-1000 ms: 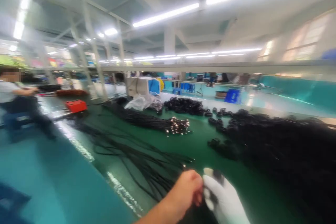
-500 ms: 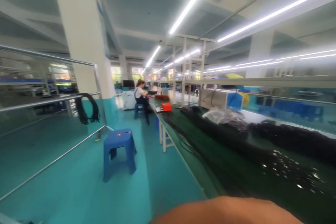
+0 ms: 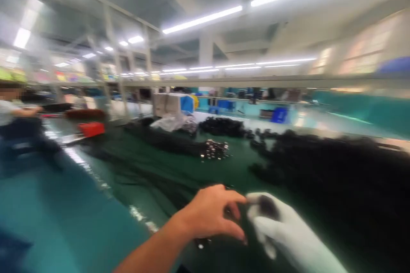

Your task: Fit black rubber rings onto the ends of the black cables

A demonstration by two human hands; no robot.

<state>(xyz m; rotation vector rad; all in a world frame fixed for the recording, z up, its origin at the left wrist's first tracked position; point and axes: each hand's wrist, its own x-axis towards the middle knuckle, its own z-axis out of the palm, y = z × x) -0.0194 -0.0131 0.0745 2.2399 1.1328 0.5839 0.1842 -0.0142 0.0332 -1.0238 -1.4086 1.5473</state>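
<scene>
Black cables [image 3: 160,184] lie left of the left hand [image 3: 209,211], fingers parted; whether the gloved right hand [image 3: 283,224], fingers curled, holds anything, I cannot tell.

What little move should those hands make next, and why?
The bare left hand should probably ease its thumb and fingers together beside the gloved right hand: they are spread apart, with a fingertip right by the gloved ones. Blur hides whether the right hand holds anything.

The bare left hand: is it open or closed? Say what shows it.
Open: on the left hand, the thumb and forefinger stand apart, with a gap between them.
</scene>
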